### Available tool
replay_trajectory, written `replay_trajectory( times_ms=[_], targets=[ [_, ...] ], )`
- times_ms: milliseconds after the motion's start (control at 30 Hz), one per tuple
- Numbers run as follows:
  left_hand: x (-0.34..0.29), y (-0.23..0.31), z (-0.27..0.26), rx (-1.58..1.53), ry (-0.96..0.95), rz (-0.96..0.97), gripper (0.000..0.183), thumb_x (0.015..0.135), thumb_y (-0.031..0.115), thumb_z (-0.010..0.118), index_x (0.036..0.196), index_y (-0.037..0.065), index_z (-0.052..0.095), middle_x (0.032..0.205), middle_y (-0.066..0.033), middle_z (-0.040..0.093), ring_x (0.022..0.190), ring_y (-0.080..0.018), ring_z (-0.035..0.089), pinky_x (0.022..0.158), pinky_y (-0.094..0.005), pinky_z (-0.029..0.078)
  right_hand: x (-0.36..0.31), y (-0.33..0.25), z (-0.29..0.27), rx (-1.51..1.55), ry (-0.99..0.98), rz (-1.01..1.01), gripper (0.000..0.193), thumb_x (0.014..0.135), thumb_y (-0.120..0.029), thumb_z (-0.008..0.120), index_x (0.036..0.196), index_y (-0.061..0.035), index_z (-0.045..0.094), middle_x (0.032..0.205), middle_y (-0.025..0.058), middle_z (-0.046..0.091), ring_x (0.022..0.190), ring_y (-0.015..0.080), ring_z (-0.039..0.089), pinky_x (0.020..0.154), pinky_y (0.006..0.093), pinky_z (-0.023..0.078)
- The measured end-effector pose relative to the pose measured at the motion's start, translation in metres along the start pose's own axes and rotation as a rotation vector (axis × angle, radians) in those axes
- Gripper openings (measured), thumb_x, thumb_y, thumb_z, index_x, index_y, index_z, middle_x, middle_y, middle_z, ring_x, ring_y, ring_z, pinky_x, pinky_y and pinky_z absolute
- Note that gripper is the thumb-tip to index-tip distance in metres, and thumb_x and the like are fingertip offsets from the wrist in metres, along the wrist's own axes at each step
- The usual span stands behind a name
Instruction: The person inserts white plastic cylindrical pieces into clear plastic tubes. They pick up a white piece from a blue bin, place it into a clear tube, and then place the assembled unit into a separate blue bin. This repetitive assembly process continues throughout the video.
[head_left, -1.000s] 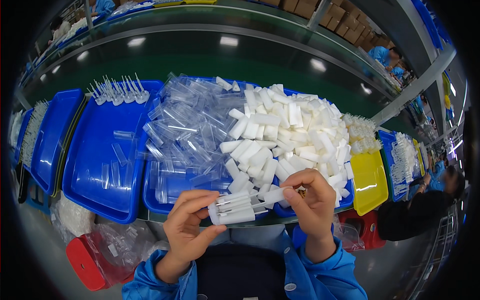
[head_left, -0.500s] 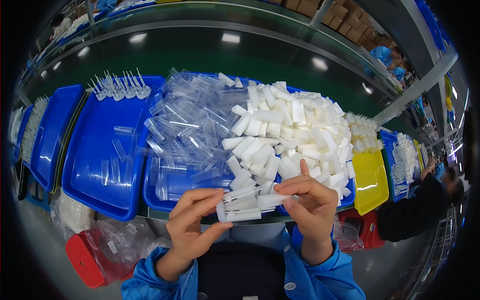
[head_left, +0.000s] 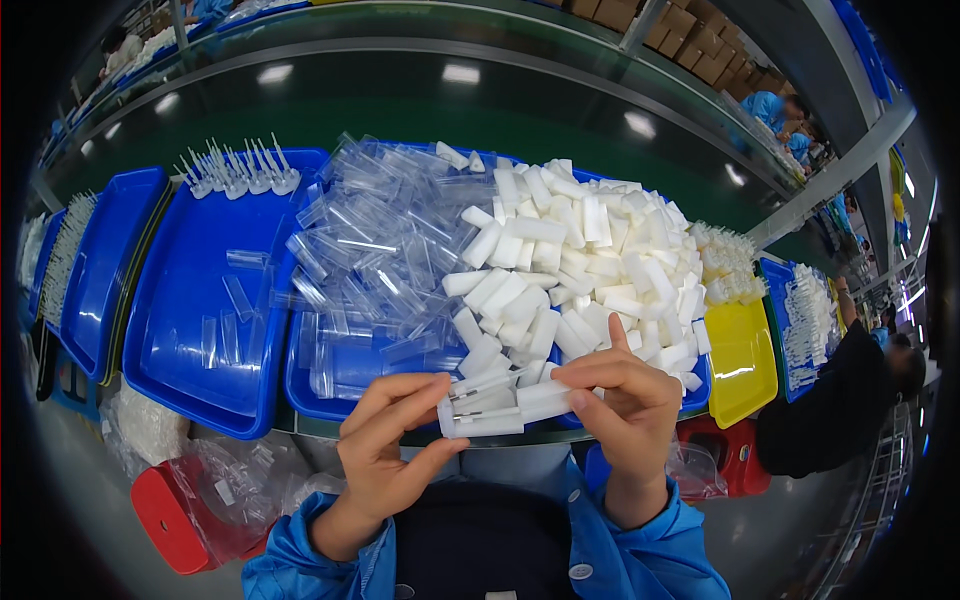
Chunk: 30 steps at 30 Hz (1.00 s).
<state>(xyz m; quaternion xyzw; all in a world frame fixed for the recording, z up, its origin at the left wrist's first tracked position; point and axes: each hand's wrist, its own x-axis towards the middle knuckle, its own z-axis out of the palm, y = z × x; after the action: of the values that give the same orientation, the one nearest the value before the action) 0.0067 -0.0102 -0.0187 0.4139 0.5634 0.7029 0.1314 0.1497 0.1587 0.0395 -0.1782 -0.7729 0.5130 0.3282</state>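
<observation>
My left hand (head_left: 388,440) is closed on a white pronged part (head_left: 447,414), its fingers and thumb at the base. Thin rods run to the right from that base, and a white foam sleeve (head_left: 488,426) sits around the nearest one. In a pinch, my right hand (head_left: 630,400) grips a white foam block (head_left: 543,400), whose left end meets a rod tip. Its index finger points up. Just beyond the hands lie a heap of white foam blocks (head_left: 590,250) and a pile of clear plastic sleeves (head_left: 380,250) in a blue tray (head_left: 300,380).
To the left stands another blue tray (head_left: 190,330) with several white pronged parts (head_left: 240,172) and a few clear sleeves. A yellow tray (head_left: 742,370) is at the right. Behind runs a green conveyor belt (head_left: 400,105). A co-worker's dark sleeve (head_left: 820,410) shows at right, red stools (head_left: 175,520) below.
My right hand has moved the foam block a little left, so it covers more of the rod end. My left hand has barely moved. The co-worker's arm at right has shifted.
</observation>
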Motion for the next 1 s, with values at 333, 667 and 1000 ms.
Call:
replay_trajectory(
  times_ms=[333,667,1000],
  targets=[
    [0.001,0.0,-0.004,-0.011,-0.08,0.035,0.049,0.069,-0.001,0.08,0.114,-0.006,0.064,0.11,-0.0199,0.061,0.099,-0.0257,0.064,0.081,-0.0314,0.057,0.004,0.008,-0.004,0.131,-0.042,0.145,0.014,0.076,0.001,0.066,0.088,-0.0031,0.073,0.089,0.0076,0.072,0.087,0.0158,0.066,0.115,0.0564,0.001],
    [0.0,-0.003,-0.004,0.047,-0.064,0.053,0.051,0.069,-0.007,0.077,0.117,-0.009,0.061,0.114,-0.0198,0.057,0.102,-0.0253,0.062,0.082,-0.0308,0.056,-0.003,0.002,0.002,-0.055,-0.004,-0.058,0.017,0.074,0.003,0.067,0.088,-0.004,0.073,0.088,0.0065,0.071,0.084,0.0149,0.066,0.115,0.0564,0.001],
    [-0.002,-0.004,-0.004,0.067,0.026,0.036,0.05,0.067,-0.004,0.08,0.114,-0.007,0.063,0.112,-0.019,0.059,0.1,-0.0251,0.064,0.084,-0.0312,0.056,-0.006,0.002,0.002,-0.105,-0.007,-0.05,0.017,0.075,0.003,0.066,0.089,-0.0034,0.073,0.087,0.005,0.071,0.083,0.0137,0.065,0.115,0.0559,0.001]
  ],
)
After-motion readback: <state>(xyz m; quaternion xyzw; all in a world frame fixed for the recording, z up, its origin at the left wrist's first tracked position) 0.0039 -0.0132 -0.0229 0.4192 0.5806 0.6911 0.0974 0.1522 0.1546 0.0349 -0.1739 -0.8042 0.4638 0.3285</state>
